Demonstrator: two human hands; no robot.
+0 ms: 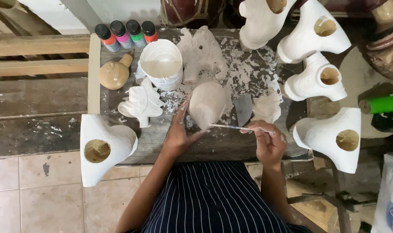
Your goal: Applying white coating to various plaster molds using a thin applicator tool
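Your left hand [178,137] rests on the wooden surface [218,144] with its fingers spread and laid against the left side of the rounded plaster piece [207,108]; its grip is loose, steadying rather than clamped. That piece stands near the middle of the surface, just ahead of you, ringed by white plaster flakes [248,71].

Your right hand [269,140] is closed in a pinch on a thin blade tool [231,126], whose tip reaches the lower right edge of the plaster piece.

Behind the piece stands a white ribbed cup [162,64], open at the top, holding a pale, creamy liquid that fills it most of the way. Four small paint bottles [126,34] with black caps line the far left edge, their contents orange, pink, green and red. A tan round jar-like figure [114,74] lies tilted beside the cup.

A white leaf-shaped casting [141,102] lies left of your left hand. Hollow white casts [321,75] with round openings showing brownish insides stand on the right, and another hollow cast [102,149] sits at the near left corner, its opening facing up towards you.
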